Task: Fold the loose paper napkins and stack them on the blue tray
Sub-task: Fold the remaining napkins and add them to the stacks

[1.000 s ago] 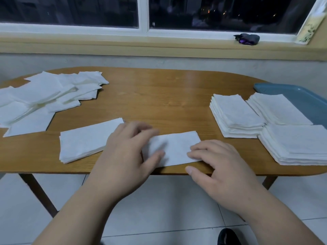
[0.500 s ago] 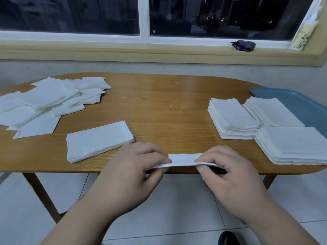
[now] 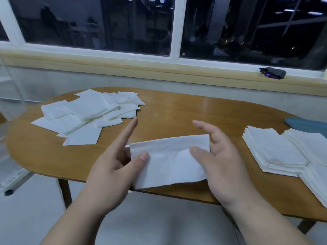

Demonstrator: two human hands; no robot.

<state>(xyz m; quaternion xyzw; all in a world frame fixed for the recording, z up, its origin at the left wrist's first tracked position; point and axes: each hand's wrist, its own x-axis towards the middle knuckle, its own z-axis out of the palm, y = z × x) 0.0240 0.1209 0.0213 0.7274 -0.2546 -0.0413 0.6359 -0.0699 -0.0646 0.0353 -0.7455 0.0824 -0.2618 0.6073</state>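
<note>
At lower centre, a folded napkin (image 3: 169, 161) was pinched by its side edges by left hand (image 3: 113, 167) and right hand (image 3: 226, 170), over the table (image 3: 177, 112) near edge, bare wood beyond.

Bare table (image 3: 185, 114) lies open in the middle — loose napkins (image 3: 88, 112) crowd left, folded stacks (image 3: 276, 151) right.
</note>
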